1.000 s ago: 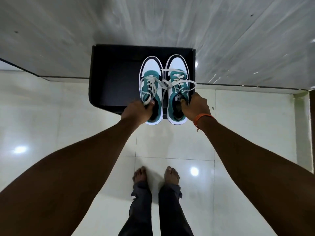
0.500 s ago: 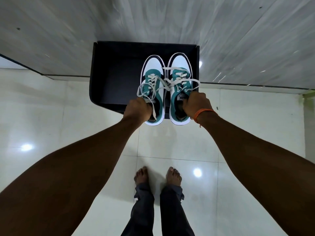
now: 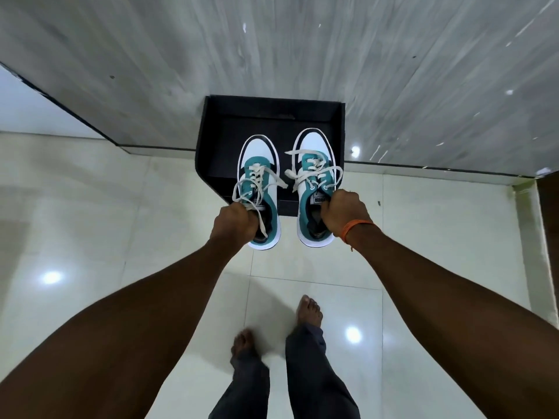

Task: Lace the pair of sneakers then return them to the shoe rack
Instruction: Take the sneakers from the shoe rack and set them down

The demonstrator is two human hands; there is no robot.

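Observation:
I hold a pair of teal and white sneakers with white laces above the front of a low black shoe rack (image 3: 217,137). My left hand (image 3: 233,223) grips the left sneaker (image 3: 258,164) at its collar. The right sneaker (image 3: 314,164) is gripped at its collar by my right hand (image 3: 343,214), which has an orange thread at the wrist. Both toes point to the wall, over the rack's top shelf. The heels hang past the rack's front edge. The two shoes are a little apart, with their lace ends loose.
The rack stands against a grey wood-grain wall (image 3: 302,49). Glossy pale floor tiles (image 3: 90,222) spread around it. My bare feet (image 3: 308,313) in dark trousers stand below the rack. A dark door edge (image 3: 549,237) shows at the far right.
The two sneakers have drawn apart from each other. The rack and shoes sit lower in view as my head tilted. My right foot has stepped ahead of the left.

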